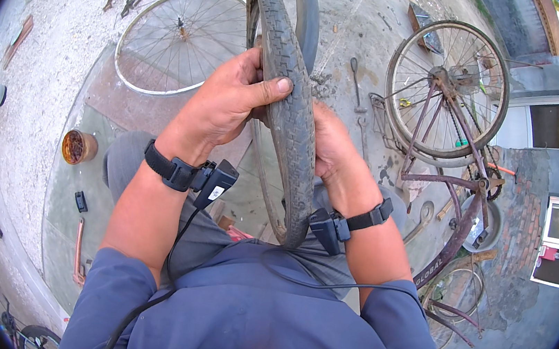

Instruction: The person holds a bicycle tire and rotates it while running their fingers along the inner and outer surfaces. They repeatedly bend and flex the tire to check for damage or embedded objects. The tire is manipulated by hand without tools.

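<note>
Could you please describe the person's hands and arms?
The left hand and right hand are ungloved. Short blue fabric sleeves stop near the elbows. Black wrist straps hold black boxy devices, the left one with a white label, and thin black cables trail below them.

Place: outdoor bicycle workshop | Signs: loose tyre (291,124), spoked wheel (182,30), bicycle frame (467,222), wrench (420,222)
</note>
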Motion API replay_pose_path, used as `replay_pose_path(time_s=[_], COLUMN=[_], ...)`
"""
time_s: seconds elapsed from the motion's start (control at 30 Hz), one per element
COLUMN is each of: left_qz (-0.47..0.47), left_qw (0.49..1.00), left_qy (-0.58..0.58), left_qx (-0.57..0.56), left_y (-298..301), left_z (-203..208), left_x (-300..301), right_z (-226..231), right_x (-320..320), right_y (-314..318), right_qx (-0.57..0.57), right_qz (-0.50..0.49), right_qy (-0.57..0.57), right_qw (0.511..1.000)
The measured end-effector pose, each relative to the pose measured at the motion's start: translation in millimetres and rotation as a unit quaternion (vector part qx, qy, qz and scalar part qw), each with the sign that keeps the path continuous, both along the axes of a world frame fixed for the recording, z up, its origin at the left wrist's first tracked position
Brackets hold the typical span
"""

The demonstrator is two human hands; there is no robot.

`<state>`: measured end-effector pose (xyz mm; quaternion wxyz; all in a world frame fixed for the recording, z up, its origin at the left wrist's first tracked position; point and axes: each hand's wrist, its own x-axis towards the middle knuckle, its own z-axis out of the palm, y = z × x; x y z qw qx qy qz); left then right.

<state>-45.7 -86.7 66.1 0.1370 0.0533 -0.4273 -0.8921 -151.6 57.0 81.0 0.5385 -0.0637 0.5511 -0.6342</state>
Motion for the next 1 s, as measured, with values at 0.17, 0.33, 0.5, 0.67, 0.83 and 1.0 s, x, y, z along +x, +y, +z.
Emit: replay_pose_path(time_s=[0.17, 0.33, 0.5, 0.67, 0.83, 1.0], left_qz=[0.01, 0.021, 0.018, 0.021, 0.006, 0.005], left_qw=[1.0, 0.999, 0.999, 0.998, 0.998, 0.998], left_qy=[-0.021, -0.031, -0.027, -0.01, -0.013, -0.011], left_qx=[-0.013, -0.015, -0.037, -0.055, -0.055, -0.06], left_y=[2, 5, 4, 0, -3, -1], left_z=[-1, -2, -3, 0, 1, 0], left_x=[0, 0, 0, 1, 1, 3], right_z=[8, 9, 11, 20, 21, 18], right_x=[3, 6, 11, 10, 8, 10], right_y=[-3, -4, -5, 2, 10, 13], right_qx=[-0.006, -0.049, -0.026, -0.12, -0.097, -0.118], right_qz=[-0.022, -0.029, -0.016, -0.01, 0.033, 0.042], right_qy=[0.042, 0.02, 0.019, -0.048, 0.003, -0.003], right_qw=[0.999, 0.998, 0.999, 0.992, 0.995, 0.992])
